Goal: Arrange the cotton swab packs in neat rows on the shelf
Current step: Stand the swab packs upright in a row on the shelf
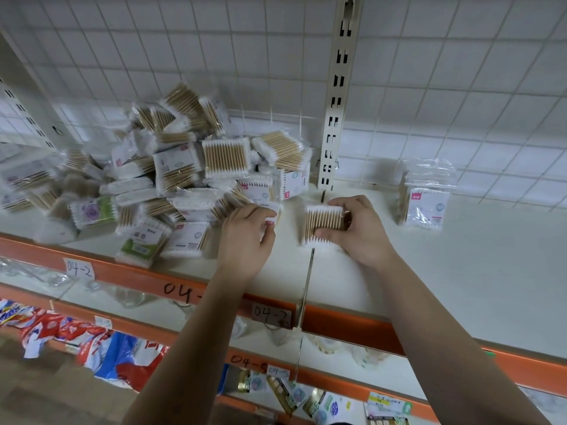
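A messy heap of cotton swab packs [171,179] covers the left part of the white shelf [460,271]. My right hand [359,231] grips one pack of wooden-stick swabs [322,223] lying flat near the shelf's middle seam. My left hand [245,237] has its fingers closed on another pack [271,210] at the right edge of the heap. A few packs [425,204] stand upright together at the back right of the shelf.
A slotted metal upright [336,102] rises behind the hands in front of a wire grid back panel. The shelf has an orange front rail [352,329] with handwritten labels. Lower shelves hold glassware and colourful packaged goods [101,348].
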The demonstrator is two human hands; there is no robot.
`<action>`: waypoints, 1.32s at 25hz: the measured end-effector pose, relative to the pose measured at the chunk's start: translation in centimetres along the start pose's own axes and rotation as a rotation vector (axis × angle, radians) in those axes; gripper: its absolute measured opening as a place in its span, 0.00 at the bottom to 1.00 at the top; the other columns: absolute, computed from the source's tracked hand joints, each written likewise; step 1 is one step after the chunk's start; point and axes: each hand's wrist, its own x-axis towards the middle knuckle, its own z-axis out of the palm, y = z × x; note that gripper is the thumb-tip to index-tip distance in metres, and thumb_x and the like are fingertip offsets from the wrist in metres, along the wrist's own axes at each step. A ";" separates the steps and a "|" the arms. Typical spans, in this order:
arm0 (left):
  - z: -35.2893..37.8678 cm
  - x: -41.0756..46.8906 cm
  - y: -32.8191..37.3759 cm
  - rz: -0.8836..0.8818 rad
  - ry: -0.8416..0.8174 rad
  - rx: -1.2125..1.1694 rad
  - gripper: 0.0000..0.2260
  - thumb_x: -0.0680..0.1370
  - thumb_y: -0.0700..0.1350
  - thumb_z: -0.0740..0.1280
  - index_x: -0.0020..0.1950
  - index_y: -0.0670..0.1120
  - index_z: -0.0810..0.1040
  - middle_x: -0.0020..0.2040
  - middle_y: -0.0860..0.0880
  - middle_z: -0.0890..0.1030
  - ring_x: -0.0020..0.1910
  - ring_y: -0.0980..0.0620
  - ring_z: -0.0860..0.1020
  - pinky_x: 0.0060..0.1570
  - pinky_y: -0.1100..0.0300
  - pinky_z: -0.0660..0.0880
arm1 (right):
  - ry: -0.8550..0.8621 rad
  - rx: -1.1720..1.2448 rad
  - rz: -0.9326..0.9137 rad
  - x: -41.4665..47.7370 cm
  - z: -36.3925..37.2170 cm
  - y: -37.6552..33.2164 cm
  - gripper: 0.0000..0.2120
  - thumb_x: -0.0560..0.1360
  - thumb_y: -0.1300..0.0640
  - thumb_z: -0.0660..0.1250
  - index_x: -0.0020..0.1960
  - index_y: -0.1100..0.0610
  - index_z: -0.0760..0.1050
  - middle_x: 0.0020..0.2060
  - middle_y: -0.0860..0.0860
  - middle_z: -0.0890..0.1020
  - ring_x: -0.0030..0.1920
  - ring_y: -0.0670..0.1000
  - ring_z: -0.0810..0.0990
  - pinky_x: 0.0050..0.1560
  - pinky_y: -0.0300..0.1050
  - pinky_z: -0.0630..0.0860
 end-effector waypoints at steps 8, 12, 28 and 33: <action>-0.3 0.0 0.0 -0.061 0.009 -0.021 0.10 0.72 0.43 0.64 0.50 0.46 0.81 0.49 0.47 0.80 0.49 0.45 0.78 0.50 0.48 0.76 | 0.069 -0.021 -0.080 0.4 -1.3 -0.5 0.17 0.61 0.55 0.80 0.46 0.50 0.77 0.39 0.40 0.77 0.40 0.37 0.74 0.40 0.27 0.66; -0.2 0.0 -0.1 -0.078 -0.010 -0.002 0.11 0.71 0.43 0.64 0.50 0.46 0.81 0.49 0.47 0.80 0.49 0.44 0.78 0.50 0.47 0.76 | 0.003 0.010 -0.050 0.9 -2.3 -0.6 0.19 0.65 0.57 0.78 0.54 0.48 0.80 0.43 0.42 0.80 0.41 0.41 0.78 0.45 0.33 0.73; 0.1 -0.2 0.1 -0.205 -0.065 0.155 0.15 0.72 0.57 0.71 0.49 0.46 0.83 0.53 0.46 0.78 0.55 0.42 0.74 0.51 0.51 0.71 | 0.035 -0.054 -0.081 1.1 -3.5 -0.9 0.25 0.67 0.63 0.73 0.59 0.46 0.72 0.49 0.45 0.74 0.38 0.43 0.74 0.36 0.29 0.68; -0.2 -0.2 0.3 -0.265 -0.150 0.116 0.15 0.72 0.60 0.68 0.52 0.51 0.77 0.58 0.47 0.74 0.56 0.43 0.74 0.54 0.51 0.70 | 0.106 -0.030 -0.007 1.0 -3.4 -0.7 0.29 0.66 0.58 0.77 0.63 0.46 0.72 0.43 0.47 0.76 0.35 0.44 0.73 0.38 0.32 0.70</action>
